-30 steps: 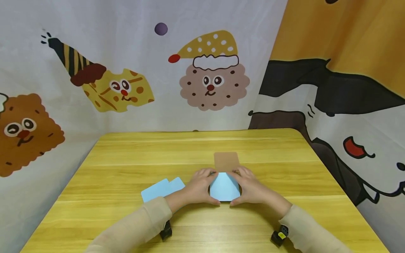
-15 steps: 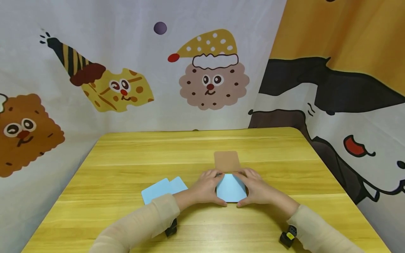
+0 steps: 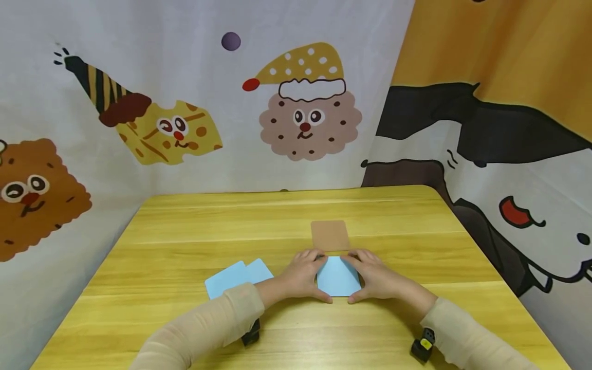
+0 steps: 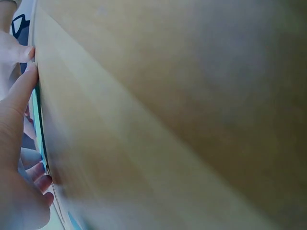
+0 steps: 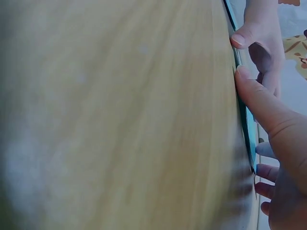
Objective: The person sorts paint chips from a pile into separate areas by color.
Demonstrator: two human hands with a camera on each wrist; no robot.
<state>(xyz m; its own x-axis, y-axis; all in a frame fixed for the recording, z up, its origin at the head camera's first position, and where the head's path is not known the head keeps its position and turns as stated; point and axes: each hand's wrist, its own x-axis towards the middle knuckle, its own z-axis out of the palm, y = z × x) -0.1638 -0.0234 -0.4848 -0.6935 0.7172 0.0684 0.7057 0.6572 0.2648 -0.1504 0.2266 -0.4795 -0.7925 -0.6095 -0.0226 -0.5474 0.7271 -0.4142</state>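
A light blue card (image 3: 338, 280) lies low at the table, flat or nearly so, between my two hands. My left hand (image 3: 300, 275) holds its left side, thumb at the near edge and fingers at the far corner. Mirroring that, my right hand (image 3: 378, 277) holds the right side. Both wrist views catch the card edge-on, a thin teal strip (image 4: 38, 115) along the wood, with the thumbs close together. Just beyond it lies a brown rounded-corner card (image 3: 330, 235). Whether one card or a stack is held, I cannot tell.
Two overlapping pieces of blue card (image 3: 225, 280) lie left, partly behind my left forearm. Small black devices (image 3: 422, 347) sit at my wrists. The wooden table (image 3: 296, 334) ends at a printed curtain (image 3: 185, 61) behind and at the sides.
Both hands and the blue card between them have shifted slightly right and a little nearer, mostly in the first half second. The brown card and the left blue cards stay put.
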